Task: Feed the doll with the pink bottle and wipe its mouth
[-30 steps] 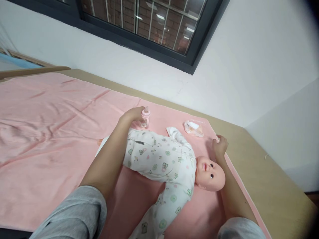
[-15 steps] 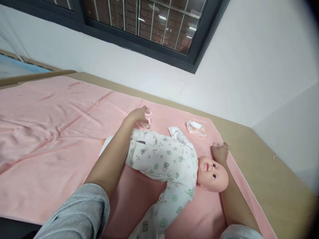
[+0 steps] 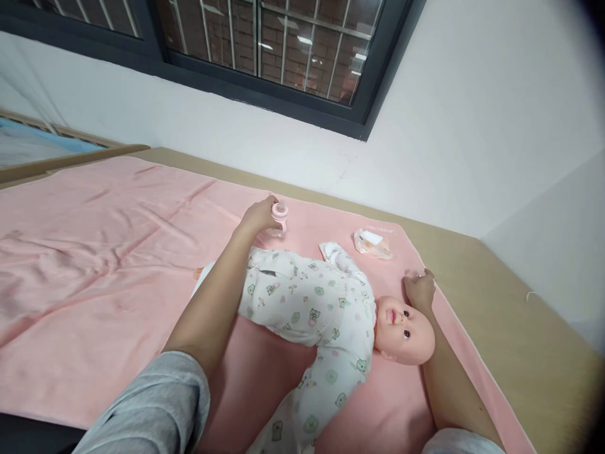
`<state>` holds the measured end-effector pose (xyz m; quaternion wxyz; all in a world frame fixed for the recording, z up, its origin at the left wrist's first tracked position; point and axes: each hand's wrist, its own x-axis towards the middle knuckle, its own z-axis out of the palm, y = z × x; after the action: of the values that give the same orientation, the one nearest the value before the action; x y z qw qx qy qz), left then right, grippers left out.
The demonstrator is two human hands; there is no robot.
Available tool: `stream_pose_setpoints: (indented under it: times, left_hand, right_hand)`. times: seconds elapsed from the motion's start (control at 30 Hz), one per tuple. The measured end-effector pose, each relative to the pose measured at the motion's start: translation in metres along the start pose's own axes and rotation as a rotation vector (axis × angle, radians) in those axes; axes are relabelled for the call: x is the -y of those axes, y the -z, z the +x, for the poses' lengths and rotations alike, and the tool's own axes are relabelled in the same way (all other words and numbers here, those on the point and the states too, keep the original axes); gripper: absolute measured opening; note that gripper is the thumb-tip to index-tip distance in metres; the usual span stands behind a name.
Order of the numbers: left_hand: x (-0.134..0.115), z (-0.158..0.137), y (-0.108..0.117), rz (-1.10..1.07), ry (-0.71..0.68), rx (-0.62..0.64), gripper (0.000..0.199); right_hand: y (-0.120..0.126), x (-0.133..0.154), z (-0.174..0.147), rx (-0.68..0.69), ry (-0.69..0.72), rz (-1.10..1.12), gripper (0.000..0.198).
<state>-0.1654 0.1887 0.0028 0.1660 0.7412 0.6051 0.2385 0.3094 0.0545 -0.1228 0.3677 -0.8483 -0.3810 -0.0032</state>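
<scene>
My left hand (image 3: pixel 259 217) is closed around a small baby bottle (image 3: pixel 280 216) with a pink collar and a clear nipple. It holds the bottle just beyond the doll's hips. A baby doll (image 3: pixel 309 296) in a white printed outfit lies on its back, its bald head (image 3: pixel 406 331) to the right. Past that head, my right hand (image 3: pixel 420 289) is curled near the edge of the pink cloth (image 3: pixel 155 252). Something small and clear shows at its fingers, too small to name. The doll's head covers part of my right forearm.
A clear plastic packet (image 3: pixel 373 243) with a white label lies beyond the doll's shoulder. Wooden tabletop (image 3: pixel 477 296) borders the cloth at the right and back. A white wall (image 3: pixel 302 151) with a dark-framed window (image 3: pixel 265 85) rises behind. A wooden rail (image 3: pixel 75 161) runs at far left.
The bottle has tipped slightly in my left hand, its nipple now leaning more toward me. My right hand and the doll stay nearly the same; the view has shifted a little.
</scene>
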Motion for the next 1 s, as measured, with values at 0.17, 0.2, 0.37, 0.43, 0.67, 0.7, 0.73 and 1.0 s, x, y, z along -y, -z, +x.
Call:
stream_pose_setpoints:
  times: [0.17,0.2,0.37,0.43,0.67,0.7,0.73,1.0]
  left_hand:
    - [-0.009,-0.001,0.0,-0.263,-0.104,-0.081,0.06]
    - [-0.011,-0.002,0.0,-0.328,-0.126,-0.075,0.06]
    - [-0.035,-0.014,0.004,-0.595,-0.196,-0.056,0.06]
    - [-0.046,-0.02,0.003,-0.663,-0.215,-0.057,0.059]
    - [-0.076,-0.027,-0.023,-0.795,-0.248,-0.04,0.056]
    - [-0.078,-0.028,-0.026,-0.8,-0.253,-0.039,0.056]
    - [-0.081,-0.029,-0.027,-0.805,-0.26,-0.037,0.055]
    - [-0.106,-0.053,-0.026,-0.796,-0.401,0.024,0.049]
  right_hand:
    - [0.0,-0.001,0.0,0.0,0.011,-0.006,0.086]
    - [0.0,-0.001,0.001,0.0,0.011,-0.001,0.087]
    - [-0.003,-0.003,0.001,-0.014,0.029,0.072,0.088]
    - [-0.004,-0.001,0.001,-0.015,0.071,0.132,0.089]
    - [0.015,0.025,0.003,0.015,0.131,0.381,0.084]
    - [0.02,0.03,0.004,0.018,0.133,0.437,0.083]
    - [0.024,0.035,0.004,0.026,0.133,0.504,0.081]
    - [0.068,0.093,-0.023,0.243,0.25,0.8,0.068]
